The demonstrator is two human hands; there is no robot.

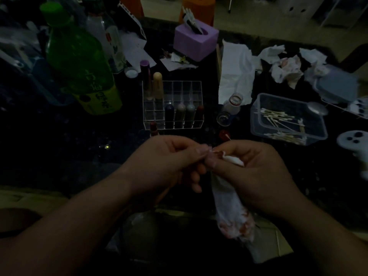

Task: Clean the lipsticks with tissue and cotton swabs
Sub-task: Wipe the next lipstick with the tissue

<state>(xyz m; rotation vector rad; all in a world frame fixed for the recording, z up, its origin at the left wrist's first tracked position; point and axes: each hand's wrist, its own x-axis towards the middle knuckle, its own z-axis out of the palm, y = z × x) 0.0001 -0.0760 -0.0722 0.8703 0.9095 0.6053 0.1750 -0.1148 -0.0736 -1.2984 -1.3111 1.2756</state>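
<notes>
My left hand [169,162] and my right hand [253,168] meet in front of me over the dark table. Between their fingertips sits a small pale object [210,153], mostly hidden; I cannot tell what it is. My right hand grips a white tissue [231,208] wrapped at that spot, its red-stained tail hanging down. A clear organizer [173,104] behind the hands holds several lipsticks [181,115]. One red lipstick [153,128] stands in front of it. A clear tub [286,118] of cotton swabs sits at the right.
A green bottle [79,58] and a clear bottle [111,36] stand at the left. A purple tissue box [194,41] is at the back, with flat tissue [235,72] and crumpled stained tissues [286,68] to its right. A small glass bottle [232,104] stands by the tub.
</notes>
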